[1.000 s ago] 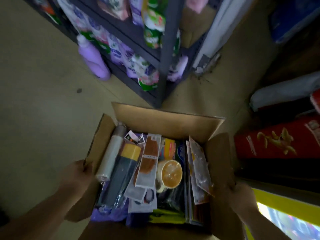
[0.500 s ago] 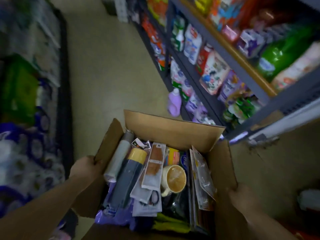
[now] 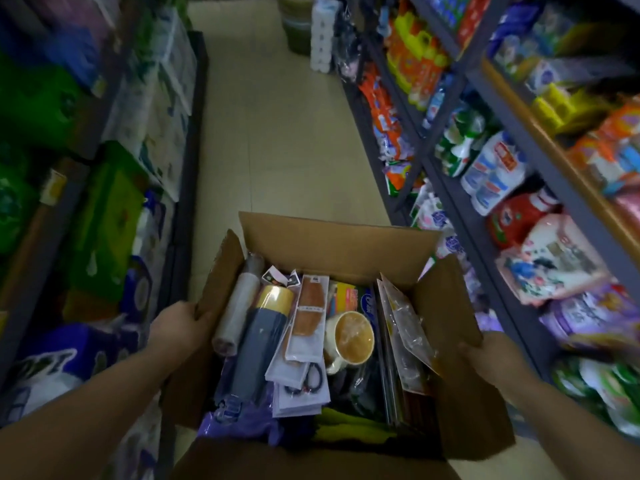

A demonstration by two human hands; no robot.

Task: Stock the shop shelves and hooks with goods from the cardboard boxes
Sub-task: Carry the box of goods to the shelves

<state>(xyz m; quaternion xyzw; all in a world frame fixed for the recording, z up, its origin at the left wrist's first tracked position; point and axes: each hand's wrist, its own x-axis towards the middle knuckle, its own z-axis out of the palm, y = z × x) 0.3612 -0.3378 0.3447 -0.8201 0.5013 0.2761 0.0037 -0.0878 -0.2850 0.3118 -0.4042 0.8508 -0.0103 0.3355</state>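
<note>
An open cardboard box is carried in front of me, held off the floor. My left hand grips its left flap and my right hand grips its right flap. Inside lie a clear plastic roll, a grey tube with a yellow cap, flat packets with an orange-brown item, a cream mug, clear bagged cards and purple packaging.
A narrow aisle of pale floor runs ahead. Dark metal shelves on the right hold detergent pouches and bottles. Tissue and paper-roll packs fill the left side. White rolls and a basket stand at the far end.
The view has swung left and up from the shelf end to face down the aisle. Both hands keep the same hold on the box flaps.
</note>
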